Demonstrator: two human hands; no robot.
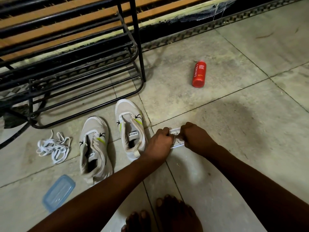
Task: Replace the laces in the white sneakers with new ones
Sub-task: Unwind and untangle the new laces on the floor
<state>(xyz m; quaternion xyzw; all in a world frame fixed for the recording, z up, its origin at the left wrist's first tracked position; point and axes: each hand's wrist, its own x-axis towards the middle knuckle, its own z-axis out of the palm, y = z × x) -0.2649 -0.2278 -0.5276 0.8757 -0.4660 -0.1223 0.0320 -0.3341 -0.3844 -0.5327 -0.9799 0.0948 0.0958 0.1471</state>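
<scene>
both sets of fingers curl tight on a small clear packet [175, 138] of white laces on the floor, left hand [160, 139] and right hand [194, 137] pinching its middle. just left, two laceless sneakers [128, 129], old laces [53, 147], a blue lid [58, 193].

bare tiles right of hands, red bottle [199, 74] beyond, sneakers [110, 139] crowding left

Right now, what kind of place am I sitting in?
Probably a home entryway or shoe corner: a tiled floor, a black metal shoe rack and a body wash bottle lying nearby.
</scene>
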